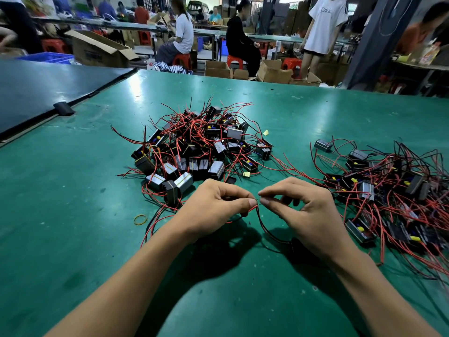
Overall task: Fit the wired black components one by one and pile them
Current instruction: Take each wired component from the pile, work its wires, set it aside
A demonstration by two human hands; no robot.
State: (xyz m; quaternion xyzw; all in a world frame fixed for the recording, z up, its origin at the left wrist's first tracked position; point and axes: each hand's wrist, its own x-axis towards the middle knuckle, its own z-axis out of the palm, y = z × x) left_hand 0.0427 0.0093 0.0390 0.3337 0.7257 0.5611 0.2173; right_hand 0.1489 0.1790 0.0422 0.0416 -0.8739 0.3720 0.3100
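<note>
Both hands are closed in fine pinches, tips almost touching. The left hand (218, 205) holds a red wire (250, 210), and the right hand (300, 211) holds a black wire (263, 227) that loops back under its palm. I'd hold the ends short and aligned between the fingertips. A pile of wired black components (201, 147) lies just beyond the left hand, and a second pile (388, 190) lies outside the right. Far off, a white T-shirt (325, 23) reads roughly "DKK".

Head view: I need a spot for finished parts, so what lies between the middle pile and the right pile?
In the head view, mostly bare green table crossed by a few red wires running from the middle pile toward the right pile.
</note>
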